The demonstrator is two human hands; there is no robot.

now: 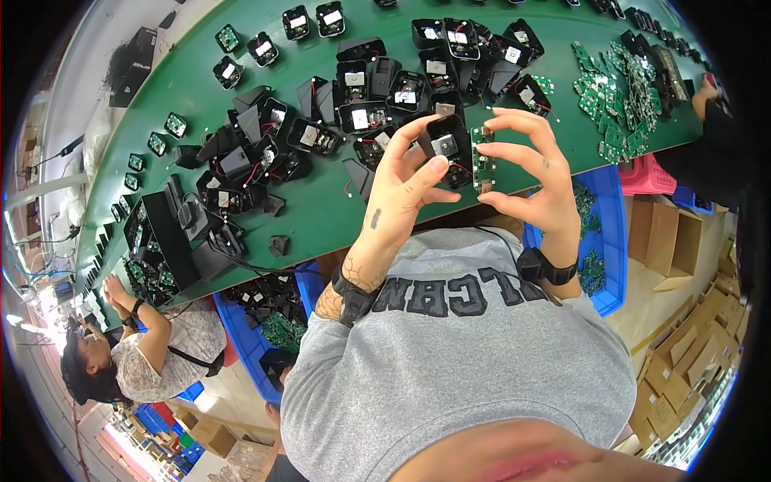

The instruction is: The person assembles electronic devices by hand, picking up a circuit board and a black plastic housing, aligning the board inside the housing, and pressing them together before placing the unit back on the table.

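Bench work, both hands raised over the near edge of a green table. Left hand gripped a black case between thumb and fingers, hollow side up, a pale square showing inside. Right hand pinched a narrow green circuit board by its ends, fingertips at the far end, thumb at the near one. Board stood just beside the case; whether a wire joined them could not be told.

Progress, by my reading: this pair was apart, so the piece in hand looked partway through. Direction of the work, boards going in or coming out, not clear from the view. Much seemed left: a heap of black cases lay beyond the hands, many with red wires trailing. Loose boards made a pile to the right, and more lay in a blue bin below it. Toward the far left, small cases with green faces stood spaced in a line, perhaps a separate stage. Number finished: could not be judged.
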